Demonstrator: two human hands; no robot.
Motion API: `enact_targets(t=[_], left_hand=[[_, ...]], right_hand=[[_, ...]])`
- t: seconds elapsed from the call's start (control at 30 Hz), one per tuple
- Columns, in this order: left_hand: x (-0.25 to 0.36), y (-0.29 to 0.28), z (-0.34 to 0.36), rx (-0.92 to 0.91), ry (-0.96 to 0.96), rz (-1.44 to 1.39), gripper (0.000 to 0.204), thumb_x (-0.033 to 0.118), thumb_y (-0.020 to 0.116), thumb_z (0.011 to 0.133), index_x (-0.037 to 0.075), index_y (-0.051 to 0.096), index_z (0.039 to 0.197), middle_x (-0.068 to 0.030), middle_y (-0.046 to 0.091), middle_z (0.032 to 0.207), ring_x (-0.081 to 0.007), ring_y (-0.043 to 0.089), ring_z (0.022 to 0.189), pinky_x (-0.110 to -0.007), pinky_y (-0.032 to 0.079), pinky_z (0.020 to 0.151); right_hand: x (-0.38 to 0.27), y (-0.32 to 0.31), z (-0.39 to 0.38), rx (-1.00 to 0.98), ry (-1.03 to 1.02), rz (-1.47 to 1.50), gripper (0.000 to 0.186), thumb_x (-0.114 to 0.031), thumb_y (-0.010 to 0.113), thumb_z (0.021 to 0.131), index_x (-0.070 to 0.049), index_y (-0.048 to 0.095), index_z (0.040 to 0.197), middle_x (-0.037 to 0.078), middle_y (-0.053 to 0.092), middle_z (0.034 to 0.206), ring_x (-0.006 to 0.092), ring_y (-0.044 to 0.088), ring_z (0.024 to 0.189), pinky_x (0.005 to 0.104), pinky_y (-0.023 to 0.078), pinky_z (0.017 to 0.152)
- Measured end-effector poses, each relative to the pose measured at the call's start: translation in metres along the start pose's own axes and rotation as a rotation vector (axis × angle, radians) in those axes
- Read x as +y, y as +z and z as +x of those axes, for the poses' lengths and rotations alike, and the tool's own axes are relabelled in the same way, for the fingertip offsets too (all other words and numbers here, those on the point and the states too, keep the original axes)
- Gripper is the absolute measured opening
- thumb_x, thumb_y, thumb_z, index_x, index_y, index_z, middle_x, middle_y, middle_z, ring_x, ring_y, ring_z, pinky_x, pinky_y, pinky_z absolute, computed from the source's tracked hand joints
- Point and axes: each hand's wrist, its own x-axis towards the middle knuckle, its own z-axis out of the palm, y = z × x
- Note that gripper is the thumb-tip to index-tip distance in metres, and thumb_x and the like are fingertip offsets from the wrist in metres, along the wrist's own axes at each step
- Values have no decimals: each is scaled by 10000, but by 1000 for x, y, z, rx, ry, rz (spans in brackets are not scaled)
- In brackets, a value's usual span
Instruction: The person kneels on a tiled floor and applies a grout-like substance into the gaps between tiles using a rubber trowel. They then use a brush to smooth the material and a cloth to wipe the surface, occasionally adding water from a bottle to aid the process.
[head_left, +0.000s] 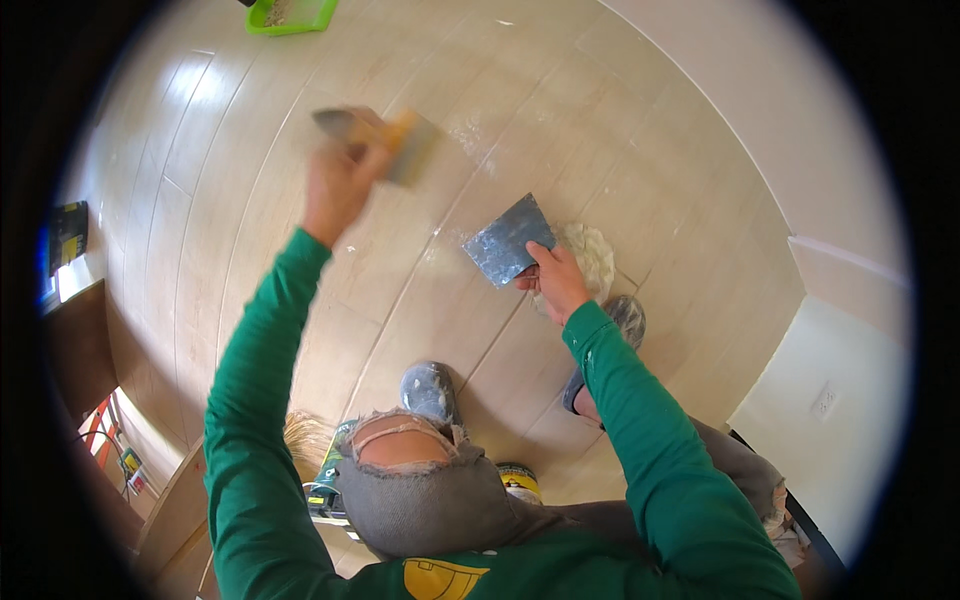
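Head view: the left hand (345, 180) is curled firmly around a motion-blurred yellow-and-grey tool (408, 145) over the floor (265, 220). The right hand (557, 280) pinches a flat metal plate (508, 240) at its near corner, thumb on top and fingers partly hidden underneath, just beside a crumpled whitish patch (592, 258).
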Motion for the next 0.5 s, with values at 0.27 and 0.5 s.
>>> enact_targets(t=[0.27,0.5], left_hand=[[-25,18,-47,19,-17,-45,49,104,677,1067,59,664,1083,-2,642,1035,-108,598,943,-289,533,866],[-46,13,-217,-877,-335,-175,110,110,759,979,80,765,1084,-14,763,932,-113,686,922,-318,571,847]], right_hand=[[-71,-63,-35,63,-136,-185,324,-321,700,1054,-1,650,1054,75,650,926,195,695,792,354,619,700],[-145,-127,-179,-73,-300,-796,279,-247,649,1083,11,696,1180,26,687,901,100,635,775,298,546,689]])
